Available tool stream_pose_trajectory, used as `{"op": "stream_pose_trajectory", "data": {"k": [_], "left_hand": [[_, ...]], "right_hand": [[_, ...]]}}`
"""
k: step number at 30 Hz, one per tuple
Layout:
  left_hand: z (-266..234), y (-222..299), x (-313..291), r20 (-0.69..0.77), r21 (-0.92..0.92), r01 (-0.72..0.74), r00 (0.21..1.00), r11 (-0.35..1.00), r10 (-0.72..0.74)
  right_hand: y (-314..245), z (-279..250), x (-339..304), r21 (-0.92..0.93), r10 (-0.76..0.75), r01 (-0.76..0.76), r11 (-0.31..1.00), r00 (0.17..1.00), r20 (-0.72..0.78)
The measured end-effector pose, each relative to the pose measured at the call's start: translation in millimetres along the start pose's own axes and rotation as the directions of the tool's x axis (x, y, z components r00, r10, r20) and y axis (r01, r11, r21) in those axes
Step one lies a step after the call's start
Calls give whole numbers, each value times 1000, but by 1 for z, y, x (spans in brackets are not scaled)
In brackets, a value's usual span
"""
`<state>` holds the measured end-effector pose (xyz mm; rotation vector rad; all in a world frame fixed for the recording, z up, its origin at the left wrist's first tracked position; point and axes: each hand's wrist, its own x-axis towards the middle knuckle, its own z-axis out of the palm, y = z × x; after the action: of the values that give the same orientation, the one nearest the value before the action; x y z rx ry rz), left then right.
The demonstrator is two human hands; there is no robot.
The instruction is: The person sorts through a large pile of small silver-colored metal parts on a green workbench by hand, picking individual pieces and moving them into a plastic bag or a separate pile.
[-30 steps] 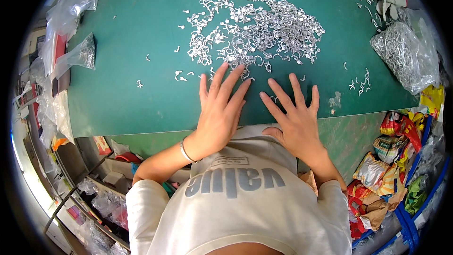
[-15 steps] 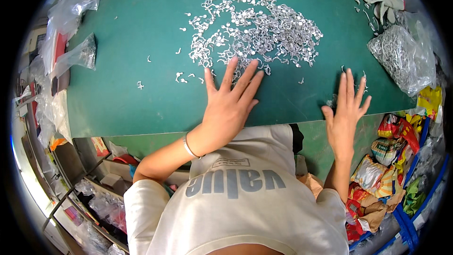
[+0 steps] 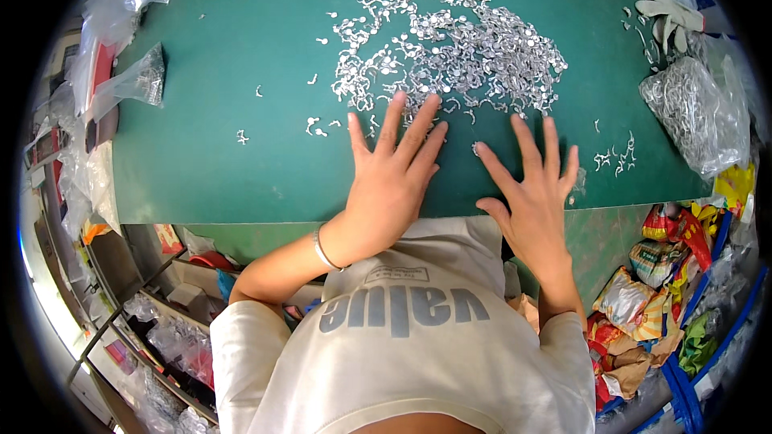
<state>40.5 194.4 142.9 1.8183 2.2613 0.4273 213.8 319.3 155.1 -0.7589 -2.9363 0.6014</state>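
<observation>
A wide heap of small silver metal pieces (image 3: 474, 56), curved with round ends, is spread over the green tabletop (image 3: 217, 169). My left hand (image 3: 392, 173) rests with its fingers spread, the fingertips at the heap's near edge. To its right, my right hand (image 3: 535, 197) also has its fingers apart, with two fingertips just below the heap's near right edge. A single silver piece (image 3: 475, 147) is at the tip of one of its fingers. Right of that hand lies a small group of silver pieces (image 3: 619, 158), apart from the heap. Neither hand visibly grips anything.
Stray pieces (image 3: 314, 125) lie left of the heap. A clear bag of metal parts (image 3: 698, 116) and a white glove (image 3: 666, 12) are at the right edge, another filled bag (image 3: 145, 80) at the left. Colourful sacks (image 3: 631, 301) stand below the table's right side.
My right hand has moved left from the small group of pieces toward the heap, uncovering that group. My left hand has stayed nearly still. The view has shifted slightly.
</observation>
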Motion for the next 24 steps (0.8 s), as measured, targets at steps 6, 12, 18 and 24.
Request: {"op": "stream_pose_trajectory", "data": {"k": [6, 12, 18, 24], "left_hand": [[1, -1, 0, -47, -31, 38, 998, 999, -40], [0, 4, 1, -15, -19, -85, 996, 996, 85], [1, 6, -2, -37, -73, -77, 997, 994, 75], [-1, 6, -8, -15, -59, -135, 991, 989, 135]], "right_hand": [[1, -3, 8, 28, -2, 5, 1000, 994, -107], [-1, 1, 24, 15, -52, 53, 998, 996, -73], [11, -3, 9, 67, -11, 24, 997, 983, -183], [11, 2, 10, 77, 16, 2, 997, 972, -235]]}}
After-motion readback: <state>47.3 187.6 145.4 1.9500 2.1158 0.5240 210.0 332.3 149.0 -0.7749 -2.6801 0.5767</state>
